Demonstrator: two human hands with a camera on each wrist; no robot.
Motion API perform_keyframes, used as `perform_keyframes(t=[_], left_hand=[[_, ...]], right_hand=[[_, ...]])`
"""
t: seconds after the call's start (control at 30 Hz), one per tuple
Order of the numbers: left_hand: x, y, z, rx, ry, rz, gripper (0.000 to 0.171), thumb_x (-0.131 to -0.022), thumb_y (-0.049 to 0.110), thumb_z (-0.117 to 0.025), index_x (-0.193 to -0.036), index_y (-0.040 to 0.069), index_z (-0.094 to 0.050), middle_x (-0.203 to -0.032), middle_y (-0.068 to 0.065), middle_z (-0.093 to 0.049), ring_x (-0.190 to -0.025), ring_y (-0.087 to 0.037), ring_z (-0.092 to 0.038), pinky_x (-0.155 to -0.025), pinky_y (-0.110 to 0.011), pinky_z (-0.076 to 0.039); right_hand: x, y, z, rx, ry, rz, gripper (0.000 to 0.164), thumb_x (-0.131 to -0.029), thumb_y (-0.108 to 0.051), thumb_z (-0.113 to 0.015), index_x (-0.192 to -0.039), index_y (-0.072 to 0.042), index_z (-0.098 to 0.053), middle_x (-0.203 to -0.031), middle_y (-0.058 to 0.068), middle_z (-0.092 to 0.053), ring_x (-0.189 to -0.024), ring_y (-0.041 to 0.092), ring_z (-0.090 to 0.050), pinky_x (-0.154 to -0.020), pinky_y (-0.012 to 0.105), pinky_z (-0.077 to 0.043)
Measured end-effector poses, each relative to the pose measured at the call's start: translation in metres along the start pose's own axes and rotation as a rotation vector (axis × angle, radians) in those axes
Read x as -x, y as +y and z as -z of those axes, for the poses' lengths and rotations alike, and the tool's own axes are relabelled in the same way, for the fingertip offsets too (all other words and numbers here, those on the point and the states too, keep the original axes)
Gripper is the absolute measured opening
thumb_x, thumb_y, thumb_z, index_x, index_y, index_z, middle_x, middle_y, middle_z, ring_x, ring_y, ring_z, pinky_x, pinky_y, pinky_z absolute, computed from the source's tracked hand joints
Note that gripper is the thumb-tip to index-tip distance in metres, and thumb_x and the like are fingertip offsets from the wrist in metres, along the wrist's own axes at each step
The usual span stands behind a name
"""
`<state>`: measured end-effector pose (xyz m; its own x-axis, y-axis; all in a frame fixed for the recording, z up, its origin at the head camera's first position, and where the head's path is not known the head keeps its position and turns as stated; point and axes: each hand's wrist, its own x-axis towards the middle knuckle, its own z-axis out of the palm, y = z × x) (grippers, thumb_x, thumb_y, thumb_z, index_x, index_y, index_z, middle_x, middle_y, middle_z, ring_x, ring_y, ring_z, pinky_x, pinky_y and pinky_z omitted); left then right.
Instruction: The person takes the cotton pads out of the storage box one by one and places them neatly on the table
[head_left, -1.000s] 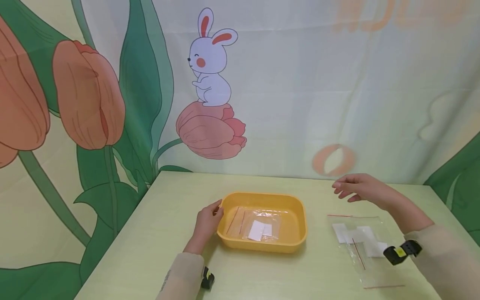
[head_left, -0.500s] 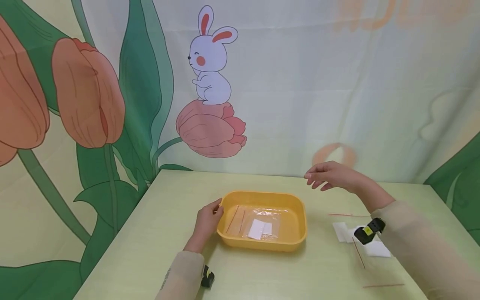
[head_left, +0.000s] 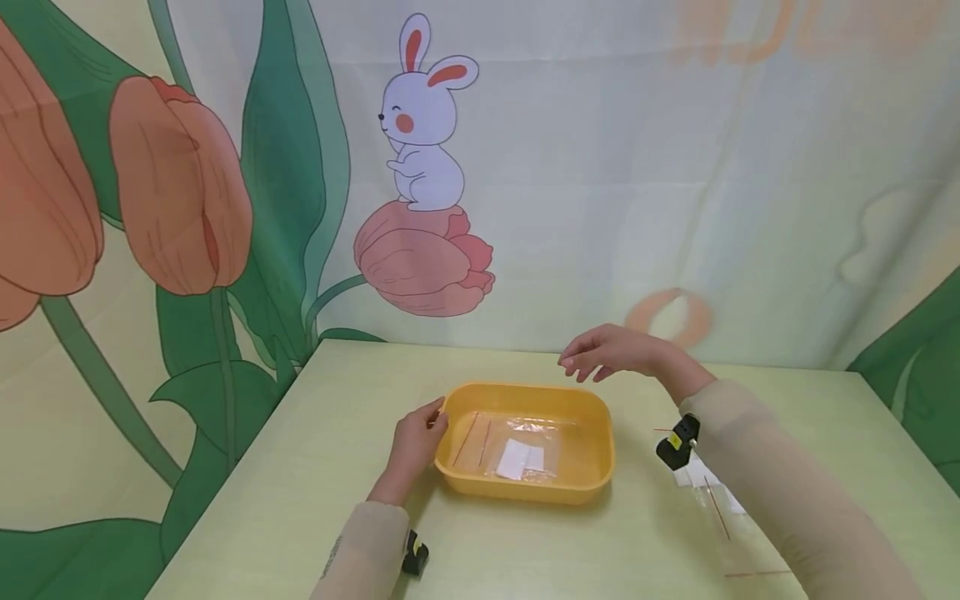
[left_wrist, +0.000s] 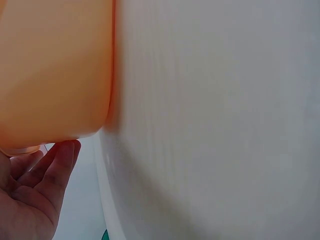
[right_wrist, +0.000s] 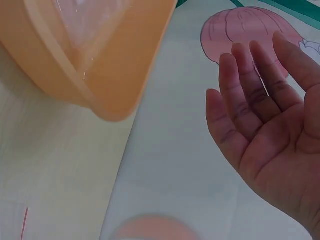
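Observation:
A yellow plastic tray (head_left: 525, 492) stands on the table with clear zip bags (head_left: 551, 450) inside, at least one holding white paper pieces (head_left: 513, 459). My left hand (head_left: 415, 442) touches the tray's left end, and the left wrist view has its fingertips (left_wrist: 64, 152) against the outer wall just below the rim. Held in the air beyond the tray's back right corner, my right hand (head_left: 611, 350) carries nothing. Its fingers (right_wrist: 245, 95) are spread and gently bent in the right wrist view, palm showing.
More clear bags with red seal lines and white pieces (head_left: 693, 475) lie on the table right of the tray, partly hidden under my right forearm. A printed cloth (head_left: 555, 192) with a rabbit and tulips hangs behind the table (head_left: 300, 500).
My right hand has swept left from above the bags at the right to behind the tray. The left hand and the tray stay put.

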<state>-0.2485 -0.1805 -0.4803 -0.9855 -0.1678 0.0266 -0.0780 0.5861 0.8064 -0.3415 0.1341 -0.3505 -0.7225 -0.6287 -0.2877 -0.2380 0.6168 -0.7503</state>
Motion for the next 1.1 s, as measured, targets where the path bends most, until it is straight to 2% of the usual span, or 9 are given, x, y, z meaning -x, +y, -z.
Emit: perform_keyframes(t=[0.17, 0.4, 0.7, 0.93, 1.1], left_hand=[[0.000, -0.001, 0.000, -0.007, 0.001, -0.001, 0.043, -0.104, 0.012, -0.053, -0.145, 0.000, -0.055, -0.134, -0.024, -0.067, -0.119, -0.035, -0.067, -0.099, -0.044, -0.059], [0.000, 0.002, 0.000, -0.007, -0.005, 0.012, 0.043, -0.104, 0.013, -0.054, -0.145, 0.000, -0.055, -0.134, -0.023, -0.067, -0.117, -0.034, -0.067, -0.099, -0.044, -0.059], [0.000, 0.002, 0.001, -0.011, 0.002, 0.004, 0.043, -0.103, 0.012, -0.054, -0.144, 0.000, -0.056, -0.131, -0.023, -0.069, -0.115, -0.033, -0.068, -0.098, -0.043, -0.059], [0.000, 0.001, 0.001, -0.005, 0.012, -0.007, 0.042, -0.103, 0.012, -0.055, -0.143, 0.000, -0.057, -0.129, -0.024, -0.070, -0.113, -0.032, -0.068, -0.096, -0.043, -0.060], [0.000, 0.001, 0.001, -0.002, 0.011, 0.002, 0.042, -0.103, 0.012, -0.055, -0.143, 0.001, -0.057, -0.130, -0.023, -0.069, -0.114, -0.032, -0.068, -0.098, -0.043, -0.060]], right_hand=[[-0.016, -0.004, -0.009, 0.035, -0.051, -0.004, 0.036, -0.103, -0.026, -0.057, -0.127, -0.002, -0.067, -0.127, 0.021, -0.069, -0.110, 0.021, -0.069, -0.102, 0.040, -0.058], [-0.039, -0.006, -0.022, 0.077, -0.114, -0.063, 0.042, -0.104, -0.033, -0.056, -0.132, -0.002, -0.065, -0.132, 0.022, -0.068, -0.115, 0.025, -0.070, -0.105, 0.043, -0.057], [-0.057, -0.007, -0.034, 0.032, -0.199, -0.169, 0.044, -0.104, -0.025, -0.052, -0.139, 0.001, -0.059, -0.136, 0.020, -0.067, -0.117, 0.022, -0.069, -0.103, 0.036, -0.057], [-0.068, -0.005, -0.046, -0.010, -0.221, -0.271, 0.044, -0.103, -0.023, -0.054, -0.141, -0.002, -0.059, -0.138, 0.015, -0.067, -0.124, 0.025, -0.066, -0.112, 0.043, -0.051], [-0.074, -0.003, -0.054, -0.016, -0.225, -0.306, 0.045, -0.104, -0.025, -0.054, -0.143, -0.004, -0.058, -0.140, 0.013, -0.066, -0.132, 0.027, -0.061, -0.116, 0.046, -0.048]])
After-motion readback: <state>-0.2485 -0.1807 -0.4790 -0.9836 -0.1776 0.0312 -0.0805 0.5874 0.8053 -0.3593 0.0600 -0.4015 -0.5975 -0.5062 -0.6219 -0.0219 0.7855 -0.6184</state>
